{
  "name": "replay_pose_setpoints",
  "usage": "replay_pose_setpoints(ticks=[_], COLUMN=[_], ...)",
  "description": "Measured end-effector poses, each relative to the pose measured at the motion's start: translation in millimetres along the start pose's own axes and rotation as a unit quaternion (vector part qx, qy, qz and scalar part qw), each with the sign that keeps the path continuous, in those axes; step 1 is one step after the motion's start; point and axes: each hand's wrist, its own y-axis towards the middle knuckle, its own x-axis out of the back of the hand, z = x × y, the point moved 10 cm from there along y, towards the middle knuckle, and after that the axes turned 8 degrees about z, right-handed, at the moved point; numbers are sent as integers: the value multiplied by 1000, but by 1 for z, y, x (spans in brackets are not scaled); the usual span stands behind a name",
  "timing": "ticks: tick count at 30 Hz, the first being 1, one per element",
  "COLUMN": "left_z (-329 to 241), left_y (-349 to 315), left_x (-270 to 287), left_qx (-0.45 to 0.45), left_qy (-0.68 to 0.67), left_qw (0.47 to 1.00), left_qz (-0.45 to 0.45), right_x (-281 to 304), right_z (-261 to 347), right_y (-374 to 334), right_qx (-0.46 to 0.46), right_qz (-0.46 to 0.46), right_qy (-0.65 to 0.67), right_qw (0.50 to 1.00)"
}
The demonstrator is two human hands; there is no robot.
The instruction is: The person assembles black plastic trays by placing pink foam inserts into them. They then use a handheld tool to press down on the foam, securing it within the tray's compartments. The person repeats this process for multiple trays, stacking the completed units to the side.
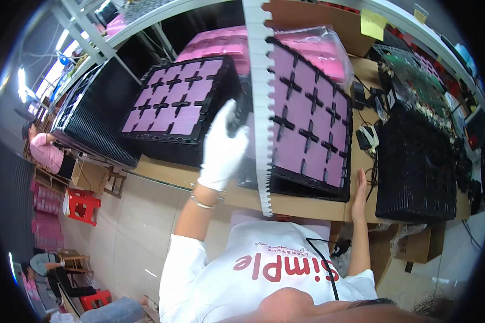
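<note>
My left hand (222, 148), in a white glove with a bracelet at the wrist, is raised between two black trays. Its fingertips reach the right edge of the tilted black tray (172, 99), which holds pink square sheets. Whether it grips that edge is unclear. My right hand (359, 195) is bare and lies flat, fingers together, on the brown table top (307, 207), just right of the nearer black tray (310, 116) of pink squares. A long white notched strip (260, 107) runs top to bottom between the two trays, close to my left hand.
A black mesh basket (415, 172) stands at the right with circuit boards (415, 75) behind it. A stack of black trays (94, 116) sits at the left, and pink bags (318, 48) lie at the back. Red stools (81, 204) and seated people are on the floor at left.
</note>
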Motion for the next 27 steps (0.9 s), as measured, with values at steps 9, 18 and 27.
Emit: replay_pose_setpoints(ticks=[9,18,27], left_z=[89,236,-4], left_y=[59,70,15], left_x=[313,380,50], left_qx=[76,235,-222], left_qy=[-64,238,391], left_qw=[978,941,861], left_qz=[-185,-51,236], right_x=[-13,-19,-16], right_z=[8,5,7], right_y=[1,5,-1], right_qx=[4,-13,-23], right_qz=[1,7,-7], right_qy=[-45,-60,-107], right_qw=[999,998,994])
